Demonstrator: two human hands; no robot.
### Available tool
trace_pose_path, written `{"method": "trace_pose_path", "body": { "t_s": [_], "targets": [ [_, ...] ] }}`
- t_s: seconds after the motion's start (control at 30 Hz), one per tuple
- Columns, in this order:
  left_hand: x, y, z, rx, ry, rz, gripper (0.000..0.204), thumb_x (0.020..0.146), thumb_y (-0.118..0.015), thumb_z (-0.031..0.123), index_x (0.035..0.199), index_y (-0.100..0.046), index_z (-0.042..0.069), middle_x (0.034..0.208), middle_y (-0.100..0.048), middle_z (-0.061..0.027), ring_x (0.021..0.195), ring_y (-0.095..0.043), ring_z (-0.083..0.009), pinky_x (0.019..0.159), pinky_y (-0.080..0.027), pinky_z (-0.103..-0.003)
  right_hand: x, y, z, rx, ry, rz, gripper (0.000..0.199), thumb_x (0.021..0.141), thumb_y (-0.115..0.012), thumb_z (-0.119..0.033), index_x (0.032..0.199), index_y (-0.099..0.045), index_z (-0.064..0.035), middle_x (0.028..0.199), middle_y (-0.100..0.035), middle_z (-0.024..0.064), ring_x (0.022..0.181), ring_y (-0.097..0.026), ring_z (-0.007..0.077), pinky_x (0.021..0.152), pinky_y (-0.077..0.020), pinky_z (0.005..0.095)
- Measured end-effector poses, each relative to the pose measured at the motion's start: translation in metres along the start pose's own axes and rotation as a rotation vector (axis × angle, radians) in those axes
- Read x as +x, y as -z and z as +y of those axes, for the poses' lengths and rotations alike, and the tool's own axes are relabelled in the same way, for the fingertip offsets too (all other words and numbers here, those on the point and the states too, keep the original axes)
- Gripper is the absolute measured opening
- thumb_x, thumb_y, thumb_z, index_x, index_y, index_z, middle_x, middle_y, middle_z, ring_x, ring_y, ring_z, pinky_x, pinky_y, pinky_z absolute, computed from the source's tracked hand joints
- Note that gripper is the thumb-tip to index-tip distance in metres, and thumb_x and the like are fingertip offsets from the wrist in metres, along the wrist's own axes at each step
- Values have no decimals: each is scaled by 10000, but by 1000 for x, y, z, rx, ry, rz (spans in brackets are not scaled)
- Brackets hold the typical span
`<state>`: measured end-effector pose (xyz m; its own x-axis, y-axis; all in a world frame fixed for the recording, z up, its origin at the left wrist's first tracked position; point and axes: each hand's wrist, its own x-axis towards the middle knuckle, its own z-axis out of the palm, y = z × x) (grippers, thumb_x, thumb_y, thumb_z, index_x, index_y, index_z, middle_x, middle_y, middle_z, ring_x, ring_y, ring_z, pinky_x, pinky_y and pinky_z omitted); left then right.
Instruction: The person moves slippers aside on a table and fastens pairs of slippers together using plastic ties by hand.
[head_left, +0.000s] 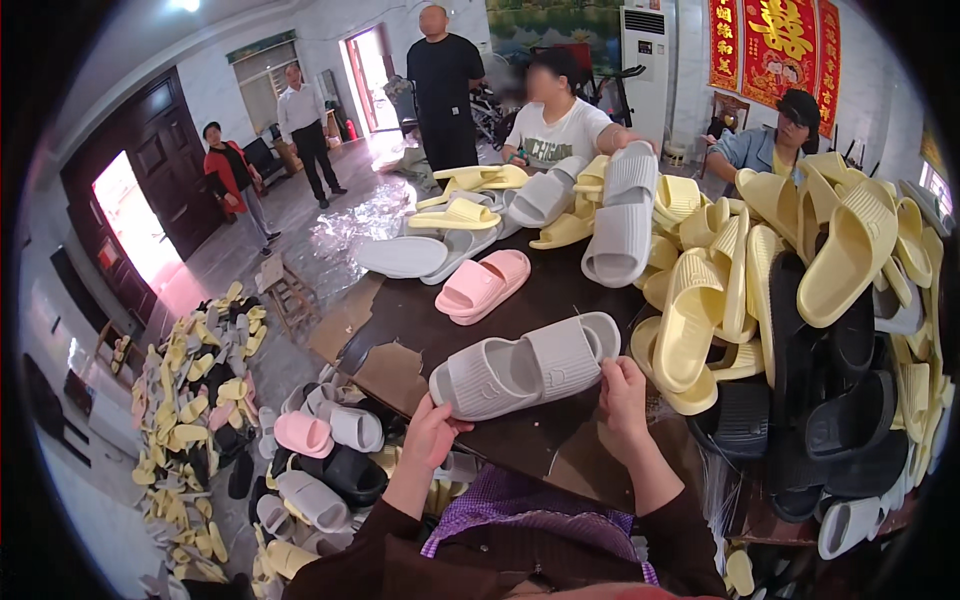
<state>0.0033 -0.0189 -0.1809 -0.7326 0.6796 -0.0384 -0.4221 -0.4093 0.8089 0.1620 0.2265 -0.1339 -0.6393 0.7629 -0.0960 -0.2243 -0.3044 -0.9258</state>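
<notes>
In front of me a pair of grey slide slippers [527, 366], fitted one into the other end to end, is held just over the dark table. My left hand [432, 436] grips the toe at its left end, thumb and fingers closed on the rim. At the right end, the fingers of my right hand [624, 392] are pinched together against the edge of the pair. Just beyond lies a pink slipper pair [483, 287] on the tabletop. Another grey pair [619, 215] stands upright farther back, with a co-worker's hand at its top.
Yellow slippers [694, 320] and black slippers [850, 425] are heaped high on my right. The table [400, 330] has torn brown covering at its left edge. More slippers [190, 400] cover the floor at left, near a wooden stool [287, 292]. Several people stand or sit beyond the table.
</notes>
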Motion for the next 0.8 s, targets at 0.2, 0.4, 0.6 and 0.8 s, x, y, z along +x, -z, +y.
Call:
{"method": "trace_pose_path", "body": {
  "t_s": [0.2,0.4,0.6,0.8],
  "targets": [
    [-3,4,-3,59,-41,50,395,836,-488,97,1223,-449,26,1022,-596,-93,815,-596,-213,661,-496,-350,-3,-3,3,-79,22,7,157,882,-530,-182,762,-491,-88,590,-413,-46,449,-323,35,394,-241,201],
    [3,9,7,100,-73,88,310,831,-539,114,1128,-499,39,922,-606,-69,752,-589,-163,591,-481,-293,10,1,24,-144,78,42,207,893,-491,-197,705,-452,-121,553,-398,-20,395,-322,79,352,-246,218],
    [-21,0,-1,125,-52,232,379,838,-553,140,1189,-451,38,970,-575,-75,749,-586,-146,582,-499,-262,13,8,29,-190,85,-22,263,907,-477,-233,696,-432,-82,533,-364,-4,350,-261,82,323,-214,223],
    [-13,8,-10,282,-25,168,426,833,-557,121,1206,-409,-24,1003,-562,-122,823,-591,-190,644,-525,-295,19,8,37,-331,94,34,250,910,-479,-225,699,-441,-96,519,-313,-33,365,-237,61,313,-203,202]
  ]
}}
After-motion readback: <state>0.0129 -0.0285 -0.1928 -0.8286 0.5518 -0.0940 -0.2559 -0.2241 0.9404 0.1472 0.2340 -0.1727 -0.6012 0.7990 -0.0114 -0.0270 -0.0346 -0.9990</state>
